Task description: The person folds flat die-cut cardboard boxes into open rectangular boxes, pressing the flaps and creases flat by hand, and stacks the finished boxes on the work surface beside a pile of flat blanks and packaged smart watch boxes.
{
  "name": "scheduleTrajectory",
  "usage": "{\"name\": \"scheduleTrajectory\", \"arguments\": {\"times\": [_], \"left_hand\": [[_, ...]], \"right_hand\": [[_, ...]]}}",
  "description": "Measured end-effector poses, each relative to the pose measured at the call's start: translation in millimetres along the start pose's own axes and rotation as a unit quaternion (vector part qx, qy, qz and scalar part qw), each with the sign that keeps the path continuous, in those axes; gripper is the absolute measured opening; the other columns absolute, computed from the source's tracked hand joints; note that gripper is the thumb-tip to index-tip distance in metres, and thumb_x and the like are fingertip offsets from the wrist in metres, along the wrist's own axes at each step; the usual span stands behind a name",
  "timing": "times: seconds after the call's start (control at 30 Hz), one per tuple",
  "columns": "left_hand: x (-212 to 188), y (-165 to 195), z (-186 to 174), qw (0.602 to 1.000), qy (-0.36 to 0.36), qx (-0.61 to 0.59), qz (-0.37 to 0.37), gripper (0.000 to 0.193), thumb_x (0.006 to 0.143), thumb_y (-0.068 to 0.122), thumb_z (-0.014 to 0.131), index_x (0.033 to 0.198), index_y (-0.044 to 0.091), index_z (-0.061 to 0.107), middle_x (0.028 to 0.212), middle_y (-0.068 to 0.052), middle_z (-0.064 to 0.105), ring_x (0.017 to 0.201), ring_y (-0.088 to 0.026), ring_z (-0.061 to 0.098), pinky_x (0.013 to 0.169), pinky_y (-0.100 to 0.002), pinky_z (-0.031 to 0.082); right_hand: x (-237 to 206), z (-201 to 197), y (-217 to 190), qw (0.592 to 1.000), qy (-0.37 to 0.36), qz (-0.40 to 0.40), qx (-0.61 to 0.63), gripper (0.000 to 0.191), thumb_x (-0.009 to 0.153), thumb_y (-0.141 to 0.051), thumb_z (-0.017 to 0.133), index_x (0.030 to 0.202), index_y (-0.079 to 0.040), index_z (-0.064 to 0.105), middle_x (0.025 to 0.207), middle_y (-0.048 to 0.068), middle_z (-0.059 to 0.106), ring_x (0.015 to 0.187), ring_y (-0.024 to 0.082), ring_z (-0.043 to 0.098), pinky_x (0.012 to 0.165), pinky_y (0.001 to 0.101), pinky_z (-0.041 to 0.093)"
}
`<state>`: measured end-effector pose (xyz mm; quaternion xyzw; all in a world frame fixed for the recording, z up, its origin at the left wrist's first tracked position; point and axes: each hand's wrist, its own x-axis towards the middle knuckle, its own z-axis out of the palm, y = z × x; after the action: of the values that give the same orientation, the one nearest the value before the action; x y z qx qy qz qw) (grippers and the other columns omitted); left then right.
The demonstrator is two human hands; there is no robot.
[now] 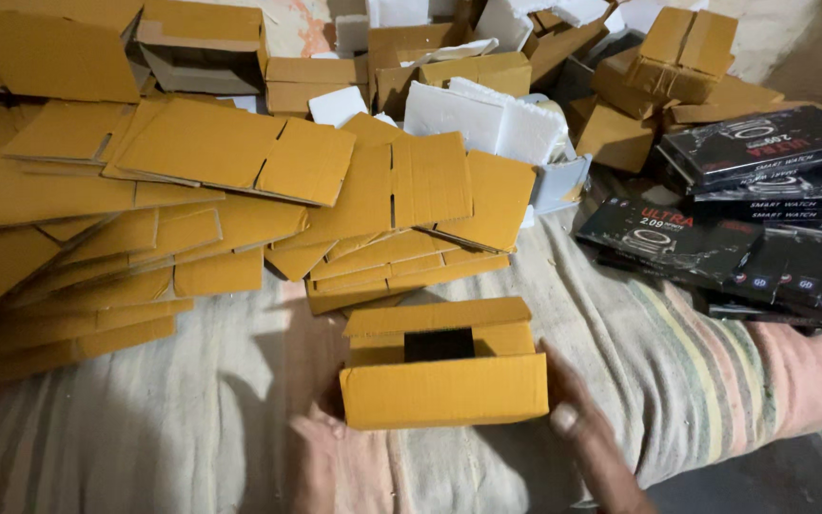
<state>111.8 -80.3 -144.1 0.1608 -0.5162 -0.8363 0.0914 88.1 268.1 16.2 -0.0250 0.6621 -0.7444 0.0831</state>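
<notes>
A small brown cardboard box (444, 388) sits low in the middle of the head view, its top flaps partly folded over. A dark item (439, 344) shows through the gap between the flaps. My left hand (321, 447) grips the box's lower left corner. My right hand (582, 433) presses against the box's right end, thumb forward. Both hands rest on a pale striped cloth (677, 371).
Flat brown cardboard blanks (230, 152) lie heaped across the left and middle. White foam pieces (497, 119) sit behind them. Folded brown boxes (682, 52) stand at the back right. Glossy black product cartons (715, 238) are stacked at the right.
</notes>
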Motion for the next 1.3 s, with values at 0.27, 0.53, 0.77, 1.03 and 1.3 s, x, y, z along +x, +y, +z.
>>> {"name": "scheduleTrajectory", "arguments": {"times": [0.27,0.53,0.77,1.03,1.3], "left_hand": [[1,111,93,0.971,-0.121,0.207,0.0,0.093,0.087,0.065,0.047,0.162,0.013,0.03,0.16,-0.013,0.042,0.146,-0.024,0.039,0.115,-0.039,0.029],[-10,136,119,0.97,-0.062,0.233,0.017,0.079,0.091,0.067,0.055,0.144,0.009,0.057,0.135,-0.017,0.066,0.126,-0.03,0.059,0.103,-0.042,0.048],[2,147,137,0.959,-0.05,0.279,-0.009,0.079,0.084,0.063,0.059,0.147,0.016,0.052,0.13,-0.009,0.064,0.123,-0.023,0.059,0.103,-0.039,0.043],[-10,134,121,0.994,-0.065,0.09,-0.015,0.066,0.081,0.034,0.073,0.139,0.009,0.056,0.123,-0.007,0.065,0.113,-0.019,0.06,0.096,-0.038,0.049],[-34,142,109,0.98,-0.144,0.135,-0.034,0.07,0.084,0.036,0.074,0.144,0.006,0.054,0.134,-0.007,0.067,0.126,-0.019,0.06,0.105,-0.035,0.047]], "right_hand": [[36,13,-39,0.985,0.023,0.1,-0.136,0.088,0.087,-0.062,0.04,0.164,-0.021,0.029,0.163,0.009,0.039,0.148,0.026,0.037,0.116,0.0432,0.023],[41,21,-26,0.994,0.063,0.049,-0.079,0.068,0.096,-0.047,0.052,0.152,-0.007,0.045,0.141,0.018,0.064,0.136,0.029,0.057,0.111,0.0401,0.041],[37,27,-32,0.991,0.07,-0.007,-0.117,0.064,0.098,-0.043,0.047,0.156,-0.02,0.038,0.145,0.013,0.055,0.134,0.023,0.056,0.109,0.0362,0.046],[22,26,-26,0.997,0.039,0.018,-0.066,0.062,0.102,-0.042,0.04,0.154,-0.008,0.043,0.151,0.014,0.056,0.141,0.026,0.05,0.115,0.0401,0.037],[12,28,-44,0.989,-0.018,0.095,-0.115,0.115,0.065,-0.052,0.07,0.163,-0.016,0.023,0.165,0.016,0.035,0.153,0.031,0.032,0.12,0.0492,0.028]]}}
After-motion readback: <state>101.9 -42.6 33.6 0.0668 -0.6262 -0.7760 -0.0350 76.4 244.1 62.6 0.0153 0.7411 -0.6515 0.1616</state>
